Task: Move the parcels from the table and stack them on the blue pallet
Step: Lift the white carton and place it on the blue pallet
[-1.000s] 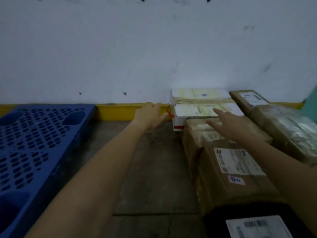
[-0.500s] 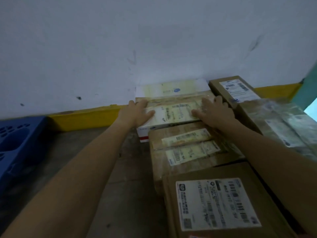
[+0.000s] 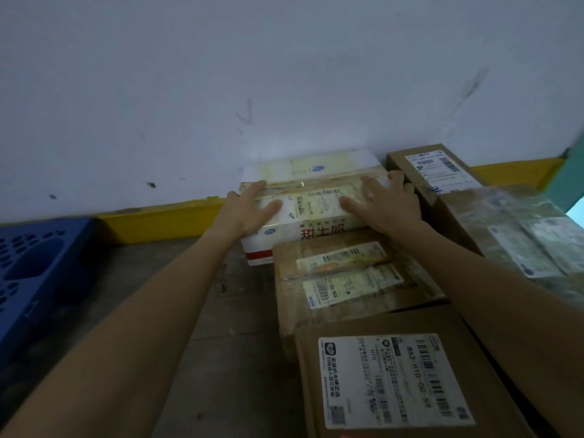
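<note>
Both my left hand (image 3: 249, 210) and right hand (image 3: 385, 207) lie flat, fingers spread, on top of the white parcel (image 3: 316, 199), one at each end (thumbs pointing inward). It sits by the wall (image 3: 284, 74), behind a brown parcel (image 3: 344, 279), well apart from the blue pallet (image 3: 38, 273).

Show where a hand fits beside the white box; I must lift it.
Free: bare surface left of the white box, bordered by blue pallet and yellow strip. Crowded: labelled brown box close on its right, taped parcel close in front.
</note>
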A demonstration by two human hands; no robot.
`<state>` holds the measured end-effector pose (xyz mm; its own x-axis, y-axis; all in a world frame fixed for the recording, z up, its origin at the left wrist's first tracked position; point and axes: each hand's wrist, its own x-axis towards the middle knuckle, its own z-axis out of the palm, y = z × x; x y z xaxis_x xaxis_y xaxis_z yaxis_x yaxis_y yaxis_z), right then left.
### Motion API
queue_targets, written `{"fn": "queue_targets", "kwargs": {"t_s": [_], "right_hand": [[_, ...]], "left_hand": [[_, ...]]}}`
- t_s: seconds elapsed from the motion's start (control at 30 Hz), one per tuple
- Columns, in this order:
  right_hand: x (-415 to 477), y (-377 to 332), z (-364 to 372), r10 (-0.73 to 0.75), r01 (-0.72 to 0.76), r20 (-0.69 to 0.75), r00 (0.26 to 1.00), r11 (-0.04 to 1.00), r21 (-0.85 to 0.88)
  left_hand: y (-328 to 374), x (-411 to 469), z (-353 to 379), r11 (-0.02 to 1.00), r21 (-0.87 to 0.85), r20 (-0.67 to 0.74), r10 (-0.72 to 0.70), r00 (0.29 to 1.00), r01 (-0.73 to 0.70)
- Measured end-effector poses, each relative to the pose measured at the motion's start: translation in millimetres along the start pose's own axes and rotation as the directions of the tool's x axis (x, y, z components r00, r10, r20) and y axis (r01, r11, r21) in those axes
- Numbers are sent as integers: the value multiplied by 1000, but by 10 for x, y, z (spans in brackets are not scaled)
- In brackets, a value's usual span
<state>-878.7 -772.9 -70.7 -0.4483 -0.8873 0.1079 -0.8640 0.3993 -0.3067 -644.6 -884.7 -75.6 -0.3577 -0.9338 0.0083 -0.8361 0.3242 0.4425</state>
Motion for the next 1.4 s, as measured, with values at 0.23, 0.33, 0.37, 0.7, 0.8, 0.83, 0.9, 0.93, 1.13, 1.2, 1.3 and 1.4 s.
{"fn": "queue_targets", "kwargs": {"t_s": [0.23,0.33,0.37,0.7,0.8,0.83,0.9,0.93,1.13,1.2,1.3,1.4], "right_hand": [[-125,-463,-208,-100,99,-99,990,995,-11],[-203,-720,-262,-152,151,-157,976,988,-15],[-231,-815,-277,-165,165,-175,971,986,-11],[-626,-2244,-137,-230,252,-253,940,966,57],[-835,-2833,87,-230,258,-248,941,962,88],[-921,-3066,182,-237,267,-242,941,958,102],[-1099,-3585,408,-247,283,-237,940,949,135],[-1168,-3796,507,-246,285,-231,941,946,153],[-1560,-5164,1171,-258,290,-153,954,925,247],[-1647,-5543,1318,-265,293,-139,954,920,261],[-1711,-5993,1479,-278,300,-118,953,917,262],[-1709,-6335,1610,-277,291,-88,957,922,257]], "left_hand": [[-219,-171,-419,992,-50,-76,-120,990,117],[-342,-278,-648,990,-25,-124,-143,982,141],[-392,-314,-734,989,-18,-143,-146,979,145],[-1459,-725,-1691,976,53,-242,-192,951,211],[-2034,-880,-2005,966,83,-245,-219,944,246],[-2267,-942,-2122,960,92,-240,-236,942,264],[-2772,-1056,-2391,951,114,-236,-255,938,288],[-2982,-1091,-2499,949,123,-232,-257,938,291],[-4328,-1388,-3120,926,150,-219,-311,925,346],[-4696,-1459,-3278,923,148,-210,-322,923,356],[-5174,-1481,-3444,920,138,-212,-335,918,367],[-5560,-1422,-3534,917,144,-205,-341,918,372]]}}
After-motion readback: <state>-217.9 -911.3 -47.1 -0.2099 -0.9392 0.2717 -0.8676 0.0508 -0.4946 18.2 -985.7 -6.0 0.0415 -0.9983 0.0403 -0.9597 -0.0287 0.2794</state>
